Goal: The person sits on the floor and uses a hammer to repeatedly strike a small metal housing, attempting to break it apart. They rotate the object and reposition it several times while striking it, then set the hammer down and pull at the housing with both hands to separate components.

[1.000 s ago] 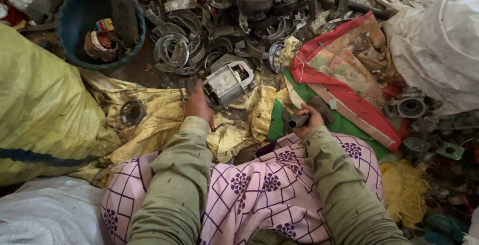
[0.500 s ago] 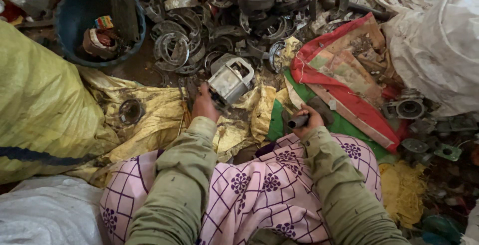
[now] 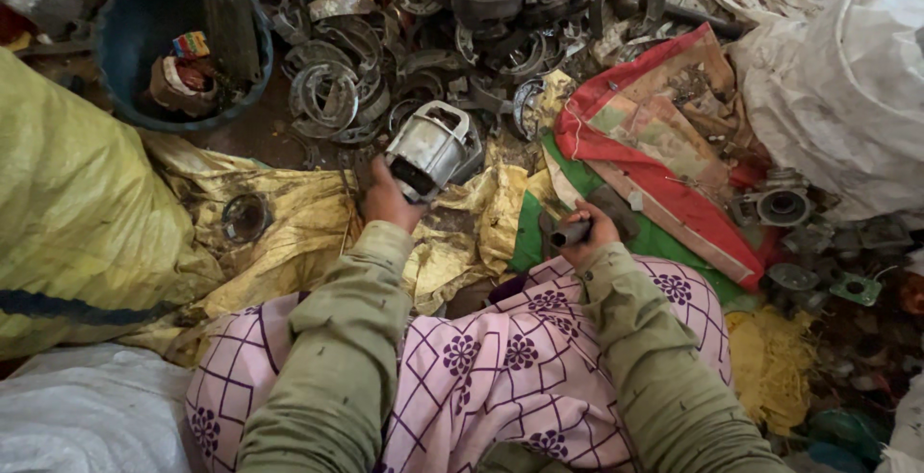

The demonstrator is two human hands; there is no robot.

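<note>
Fingers of the left hand (image 3: 385, 199) are wrapped around the near, lower corner of a grey metal motor housing (image 3: 431, 149), which lies on the crumpled yellow sheet (image 3: 289, 213) just in front of the knees and at the foot of the pile of curved scrap metal pieces (image 3: 404, 40). The housing sits tilted, its long axis running from the hand up and away to the right, open dark end toward the wrist. The right hand (image 3: 589, 234) is closed around a short dark tool handle (image 3: 568, 233), apparently a hammer or punch, though its head is hard to make out against the green and red cloth (image 3: 664, 175). That hand rests low, to the right of the housing and well apart from it, so the left hand is the nearer by far. A dark blue bucket (image 3: 130, 25) stands off to the upper left.
</note>
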